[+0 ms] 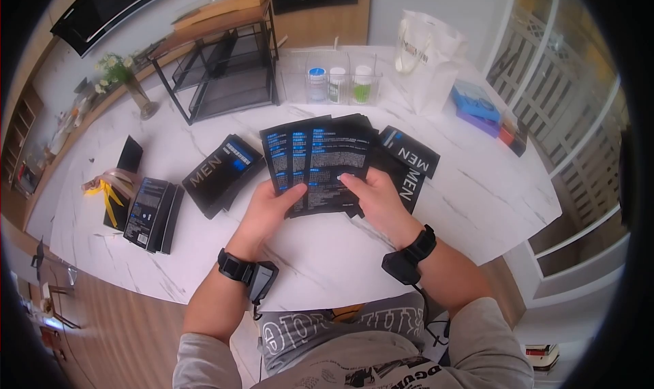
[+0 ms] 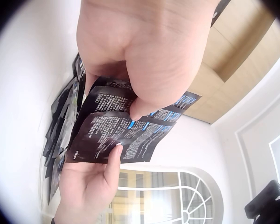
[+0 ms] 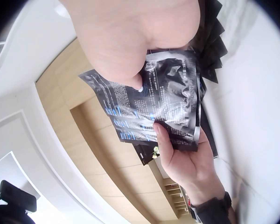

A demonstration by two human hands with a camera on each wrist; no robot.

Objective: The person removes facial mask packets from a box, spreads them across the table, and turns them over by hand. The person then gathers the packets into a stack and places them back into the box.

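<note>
Both hands hold a fanned stack of flat black sachets (image 1: pixel 334 159) above the table, with small white and blue print facing up. My left hand (image 1: pixel 268 208) grips the lower left edge, its thumb lying across the printed face. At the lower right, my right hand (image 1: pixel 383 199) pinches the stack with its thumb on top; most of its fingers are hidden underneath. In the left wrist view the sachets (image 2: pixel 116 135) overlap in steps between the two thumbs. The right wrist view shows the front sachet (image 3: pixel 170 88) creased and shiny.
Black MEN packs (image 1: pixel 221 174) lie to the left, and more MEN packs (image 1: pixel 411 159) to the right. Further left are black printed packs (image 1: pixel 151 215) and a yellow ribbon (image 1: pixel 112 201). Behind stand a black rack (image 1: pixel 231 86), a clear organizer with bottles (image 1: pixel 336 86) and a white bag (image 1: pixel 429 69).
</note>
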